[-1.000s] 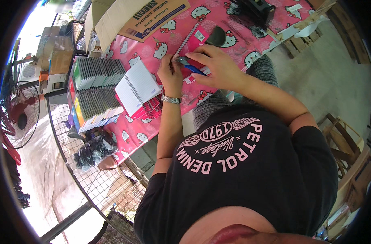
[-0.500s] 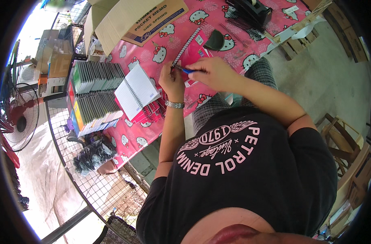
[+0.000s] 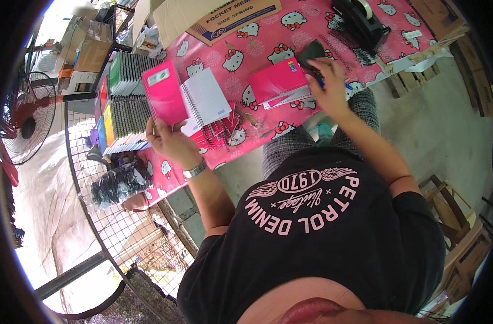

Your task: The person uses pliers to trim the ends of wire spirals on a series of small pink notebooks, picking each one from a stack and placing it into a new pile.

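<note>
My left hand [image 3: 173,141] grips the lower end of a pink spiral notebook [image 3: 165,97], raised at the left beside an open notebook [image 3: 206,100] with lined white pages. That open one lies on a small pile of pink notebooks [image 3: 217,132]. My right hand [image 3: 330,89] is curled around a blue-handled tool [image 3: 348,86], mostly hidden by the palm. Its thumb and fingers reach the right edge of another pink notebook [image 3: 279,82], with loose sheets under it. Just beyond the fingertips is a dark green container [image 3: 310,52].
Tall stacks of spiral notebooks [image 3: 129,116] stand at the left. A cardboard box [image 3: 235,21] sits at the far side of the pink patterned table cover [image 3: 268,121]. Black wire spirals [image 3: 338,49] and a black tape dispenser [image 3: 362,24] lie at the far right. A fan [image 3: 28,119] stands beyond the table.
My left hand has moved left, carrying a pink notebook from the middle to the pile. My right hand has drawn away from the spiral binding, rightward to the other pink notebook.
</note>
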{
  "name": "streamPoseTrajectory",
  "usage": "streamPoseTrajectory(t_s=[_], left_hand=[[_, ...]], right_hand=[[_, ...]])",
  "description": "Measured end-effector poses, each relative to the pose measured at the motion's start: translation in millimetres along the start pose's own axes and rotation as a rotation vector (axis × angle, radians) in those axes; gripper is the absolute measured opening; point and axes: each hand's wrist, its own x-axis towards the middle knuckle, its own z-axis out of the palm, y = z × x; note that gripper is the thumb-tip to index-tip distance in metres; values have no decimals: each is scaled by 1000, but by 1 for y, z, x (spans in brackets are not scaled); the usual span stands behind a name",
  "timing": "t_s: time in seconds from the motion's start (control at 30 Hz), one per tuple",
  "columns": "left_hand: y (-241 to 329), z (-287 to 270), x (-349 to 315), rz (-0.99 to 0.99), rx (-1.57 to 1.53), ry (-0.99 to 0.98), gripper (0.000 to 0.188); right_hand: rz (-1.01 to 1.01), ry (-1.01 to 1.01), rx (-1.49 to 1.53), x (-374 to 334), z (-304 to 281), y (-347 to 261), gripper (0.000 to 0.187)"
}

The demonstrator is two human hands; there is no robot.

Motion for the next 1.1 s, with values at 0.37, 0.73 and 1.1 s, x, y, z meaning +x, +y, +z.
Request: streamPoseTrajectory(t_s=[0.37,0.73,1.1], left_hand=[[41,-39,6,-28,-156,56,19],[27,-43,11,-58,62,134,12],[-39,-81,-2,-13,685,-35,6]], right_hand=[[1228,-634,1384,51,110,-148,63],[-673,-579,291,24,151,-190,47],[-186,-56,91,76,29,-14,17]])
